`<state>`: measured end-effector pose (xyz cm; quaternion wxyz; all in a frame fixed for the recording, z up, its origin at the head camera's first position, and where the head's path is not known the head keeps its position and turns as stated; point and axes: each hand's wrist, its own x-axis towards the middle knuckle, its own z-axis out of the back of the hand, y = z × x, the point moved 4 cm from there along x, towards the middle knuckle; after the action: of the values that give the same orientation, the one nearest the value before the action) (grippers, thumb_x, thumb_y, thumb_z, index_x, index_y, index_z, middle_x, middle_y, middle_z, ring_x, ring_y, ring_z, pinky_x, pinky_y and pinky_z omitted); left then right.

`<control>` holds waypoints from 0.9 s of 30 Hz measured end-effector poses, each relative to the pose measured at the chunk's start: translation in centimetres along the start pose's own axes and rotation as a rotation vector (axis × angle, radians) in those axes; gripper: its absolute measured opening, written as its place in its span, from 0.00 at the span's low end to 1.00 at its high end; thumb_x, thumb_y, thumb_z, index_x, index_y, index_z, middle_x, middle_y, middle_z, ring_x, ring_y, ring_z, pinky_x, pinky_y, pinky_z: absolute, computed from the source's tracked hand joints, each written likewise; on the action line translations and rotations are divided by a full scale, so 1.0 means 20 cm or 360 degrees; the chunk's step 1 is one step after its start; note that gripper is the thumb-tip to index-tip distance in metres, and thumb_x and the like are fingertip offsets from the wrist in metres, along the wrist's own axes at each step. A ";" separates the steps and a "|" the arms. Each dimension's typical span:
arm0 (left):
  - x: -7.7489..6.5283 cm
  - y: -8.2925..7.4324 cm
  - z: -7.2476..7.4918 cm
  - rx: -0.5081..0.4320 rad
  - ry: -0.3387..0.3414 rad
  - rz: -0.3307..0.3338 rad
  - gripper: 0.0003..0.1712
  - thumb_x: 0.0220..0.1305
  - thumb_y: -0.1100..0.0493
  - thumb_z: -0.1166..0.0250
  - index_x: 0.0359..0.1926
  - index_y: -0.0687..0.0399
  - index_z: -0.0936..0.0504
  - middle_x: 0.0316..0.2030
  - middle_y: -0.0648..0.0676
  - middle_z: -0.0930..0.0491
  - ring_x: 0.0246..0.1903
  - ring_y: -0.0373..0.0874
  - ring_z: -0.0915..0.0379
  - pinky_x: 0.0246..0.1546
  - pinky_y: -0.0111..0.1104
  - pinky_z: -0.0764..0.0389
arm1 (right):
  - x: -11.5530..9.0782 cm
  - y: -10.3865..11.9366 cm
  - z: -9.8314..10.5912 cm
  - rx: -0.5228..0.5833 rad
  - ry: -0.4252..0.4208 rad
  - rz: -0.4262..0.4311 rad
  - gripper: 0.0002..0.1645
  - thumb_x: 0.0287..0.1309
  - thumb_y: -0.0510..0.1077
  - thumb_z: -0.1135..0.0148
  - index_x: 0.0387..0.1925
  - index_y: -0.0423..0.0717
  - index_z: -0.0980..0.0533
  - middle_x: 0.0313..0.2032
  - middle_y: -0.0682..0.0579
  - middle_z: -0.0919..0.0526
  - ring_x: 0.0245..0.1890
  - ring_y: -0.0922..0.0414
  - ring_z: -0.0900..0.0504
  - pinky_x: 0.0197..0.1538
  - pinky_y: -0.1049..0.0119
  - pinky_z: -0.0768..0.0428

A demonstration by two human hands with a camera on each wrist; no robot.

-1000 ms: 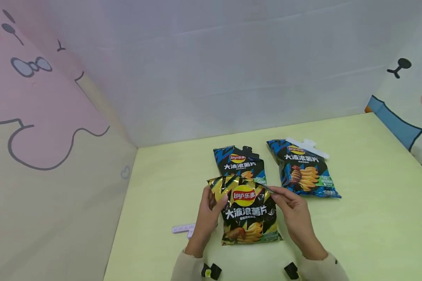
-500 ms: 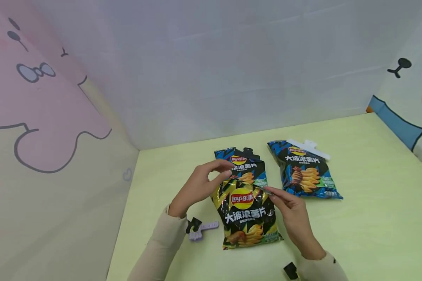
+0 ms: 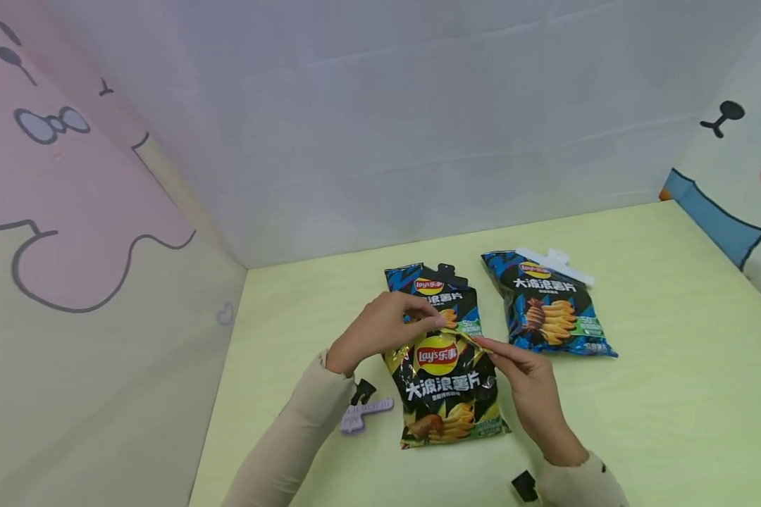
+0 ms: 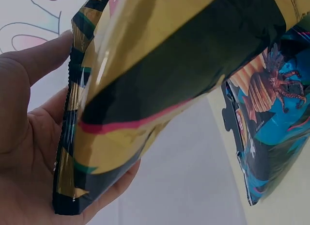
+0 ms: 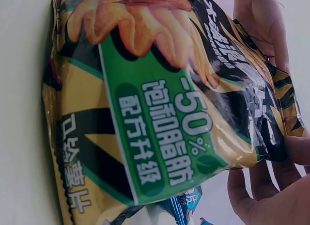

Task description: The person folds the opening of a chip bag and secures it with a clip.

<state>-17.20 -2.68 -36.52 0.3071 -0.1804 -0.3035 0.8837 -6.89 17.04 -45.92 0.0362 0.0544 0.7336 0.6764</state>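
In the head view, a black-and-gold chip bag [image 3: 450, 394] lies face up near the table's front, its top edge folded over. My left hand [image 3: 383, 324] pinches that edge near its middle; in the left wrist view the thumb and fingers [image 4: 46, 60] are on either side of the bag's crimped seam. At the top right corner, my right hand [image 3: 529, 387] grips the bag between thumb and fingers. A purple bag clip [image 3: 354, 421] lies left of the bag, beneath my left forearm.
A blue-and-black chip bag [image 3: 412, 282] with a black clip [image 3: 445, 276] lies just behind, partly covered. Another blue chip bag [image 3: 548, 313] with a white clip [image 3: 554, 266] is at the right. A white cloth wall [image 3: 387, 127] borders the table.
My left hand has let go of the bag's left side, moved up and over, and taken hold of its top edge, which is now folded. The right hand stays at its corner.
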 end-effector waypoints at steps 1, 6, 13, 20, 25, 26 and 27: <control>0.00 0.00 0.00 -0.0002 0.0005 -0.0008 0.15 0.71 0.42 0.39 0.45 0.41 0.11 0.41 0.42 0.11 0.37 0.33 0.20 0.38 0.31 0.21 | 0.00 0.00 0.00 0.0000 -0.0007 -0.0006 0.18 0.72 0.34 0.47 0.57 0.28 0.22 0.47 0.73 0.13 0.54 0.74 0.19 0.57 0.81 0.24; 0.01 -0.01 -0.02 -0.0014 0.0029 -0.0030 0.13 0.71 0.45 0.37 0.44 0.42 0.10 0.42 0.44 0.12 0.34 0.34 0.22 0.37 0.30 0.23 | -0.01 0.01 0.01 -0.0046 -0.0045 -0.0061 0.17 0.73 0.34 0.48 0.55 0.30 0.21 0.45 0.73 0.13 0.52 0.73 0.19 0.55 0.81 0.23; 0.01 -0.01 -0.02 0.0010 0.0019 -0.0052 0.11 0.71 0.47 0.37 0.44 0.43 0.11 0.38 0.43 0.12 0.19 0.35 0.34 0.26 0.28 0.32 | -0.02 0.03 0.00 0.0082 -0.0024 0.0013 0.16 0.73 0.35 0.48 0.52 0.25 0.23 0.45 0.68 0.13 0.51 0.69 0.19 0.53 0.77 0.22; 0.01 -0.01 -0.04 0.0044 -0.0012 -0.0085 0.10 0.71 0.49 0.37 0.42 0.43 0.11 0.33 0.42 0.13 0.18 0.34 0.36 0.26 0.27 0.32 | -0.02 0.02 0.00 0.0095 -0.0039 -0.0052 0.22 0.75 0.44 0.47 0.57 0.28 0.25 0.47 0.66 0.14 0.51 0.70 0.19 0.54 0.78 0.22; 0.02 -0.03 -0.04 0.0096 -0.0046 -0.0149 0.10 0.71 0.49 0.37 0.42 0.44 0.11 0.34 0.42 0.13 0.22 0.32 0.31 0.30 0.27 0.27 | -0.01 0.02 0.00 -0.0049 -0.0028 -0.0143 0.22 0.71 0.44 0.40 0.57 0.32 0.23 0.45 0.68 0.14 0.47 0.69 0.16 0.50 0.77 0.19; 0.02 -0.03 -0.04 0.0109 -0.0057 -0.0162 0.10 0.71 0.49 0.37 0.42 0.44 0.11 0.34 0.43 0.13 0.22 0.33 0.30 0.30 0.27 0.27 | -0.01 0.02 0.00 -0.0078 -0.0029 -0.0170 0.22 0.70 0.44 0.39 0.57 0.32 0.23 0.45 0.69 0.15 0.46 0.68 0.16 0.49 0.76 0.19; 0.02 -0.04 -0.03 0.0125 -0.0067 -0.0173 0.10 0.71 0.49 0.37 0.42 0.43 0.11 0.34 0.42 0.13 0.23 0.33 0.29 0.31 0.27 0.26 | -0.01 0.02 0.00 -0.0099 -0.0031 -0.0201 0.22 0.69 0.45 0.38 0.56 0.32 0.22 0.44 0.70 0.15 0.45 0.68 0.17 0.49 0.76 0.18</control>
<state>-16.89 -1.57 -36.58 0.3549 -0.1328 -0.2844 0.8806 -6.76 17.03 -45.45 0.0877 0.0134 0.7138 0.6947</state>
